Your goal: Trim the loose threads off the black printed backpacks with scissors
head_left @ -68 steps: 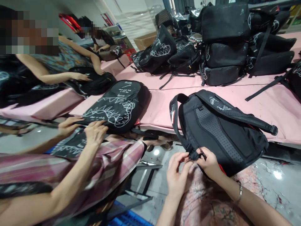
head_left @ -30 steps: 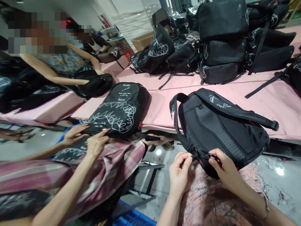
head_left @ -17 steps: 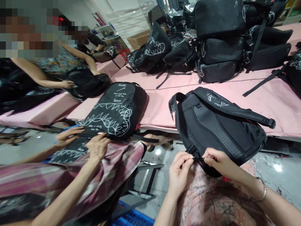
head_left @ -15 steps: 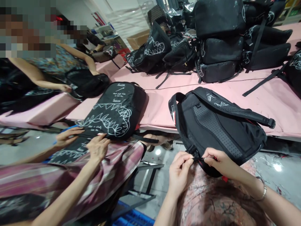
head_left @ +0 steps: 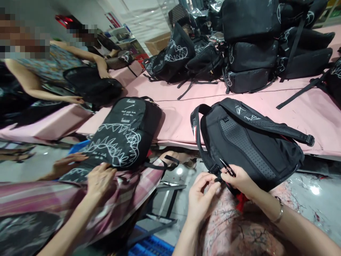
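Backpack (head_left: 241, 149), black: lies back panel up across the near edge of the pink table (head_left: 178, 124), its lower part overhanging toward your patterned garment (head_left: 226, 231). Left hand (head_left: 201, 195): thumb and forefinger pinch a small black webbing end (head_left: 217, 179), just beside the strap buckle (head_left: 214, 168). Right hand (head_left: 241, 180): fingers closed around a slim dark tool (head_left: 227, 168), its points angled up and away from you, its fingertips close to the left's.

Handling, as judged: keep the webbing end lightly taut in your left pinch, so that its edge stands proud of the buckle. Steady the tool before bringing its points near; angle them away from your left fingertips and from the strap cloth. Work in small movements, since a slip could nick the webbing or its stitching. Let the table bear the bag's weight.

Obscured items: the very end of the webbing, covered by your left fingertips; the tool's grip, inside your right hand; its exact kind, too small to tell. Red piece (head_left: 240, 202) below your right hand: partly hidden, its attachment unclear. Backpack's front: face down, out of sight.
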`<state>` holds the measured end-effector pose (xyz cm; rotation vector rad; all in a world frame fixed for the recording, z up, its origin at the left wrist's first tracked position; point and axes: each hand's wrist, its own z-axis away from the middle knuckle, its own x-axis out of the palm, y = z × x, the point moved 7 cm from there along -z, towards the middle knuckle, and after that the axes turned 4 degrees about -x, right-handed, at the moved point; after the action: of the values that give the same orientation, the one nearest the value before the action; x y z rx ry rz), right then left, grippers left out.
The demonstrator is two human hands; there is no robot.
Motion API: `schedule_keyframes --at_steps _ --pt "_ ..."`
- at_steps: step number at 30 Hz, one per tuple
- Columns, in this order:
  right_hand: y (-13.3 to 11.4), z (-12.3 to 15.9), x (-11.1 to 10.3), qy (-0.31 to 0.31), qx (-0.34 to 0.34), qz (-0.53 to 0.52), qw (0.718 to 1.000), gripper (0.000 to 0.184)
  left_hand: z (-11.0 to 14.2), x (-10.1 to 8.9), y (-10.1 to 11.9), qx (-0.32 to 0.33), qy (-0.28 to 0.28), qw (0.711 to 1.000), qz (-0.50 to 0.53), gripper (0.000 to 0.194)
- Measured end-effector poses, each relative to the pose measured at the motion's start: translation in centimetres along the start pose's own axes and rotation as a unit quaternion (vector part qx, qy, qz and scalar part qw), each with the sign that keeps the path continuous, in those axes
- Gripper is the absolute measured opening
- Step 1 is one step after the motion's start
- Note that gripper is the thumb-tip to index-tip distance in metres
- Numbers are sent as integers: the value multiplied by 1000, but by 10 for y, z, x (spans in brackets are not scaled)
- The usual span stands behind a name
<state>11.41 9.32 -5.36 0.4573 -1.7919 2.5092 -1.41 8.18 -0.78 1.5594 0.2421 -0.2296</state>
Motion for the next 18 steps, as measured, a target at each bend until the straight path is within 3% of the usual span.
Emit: schedule_keyframes --at_steps 3,5,8,10,14,18 --pt "-1 -4 7 -22 -13 -30 999 25 4 -3 8 65 -3 995 -79 3" --pt "-3 -6 11 -25 -23 -45 998 30 10 -4 14 146 14 980 -131 9" --pt "-3 -9 15 7 -25 -83 996 35 24 -4 19 277 77 944 -162 28" --pt "1 -10 19 22 -3 -132 991 38 31 -3 17 326 133 922 -158 39" --pt "7 -8 26 19 25 -211 977 41 34 2 10 342 210 904 -147 41" --pt "6 -8 24 10 6 -225 974 37 28 1 6 309 234 913 -125 27"
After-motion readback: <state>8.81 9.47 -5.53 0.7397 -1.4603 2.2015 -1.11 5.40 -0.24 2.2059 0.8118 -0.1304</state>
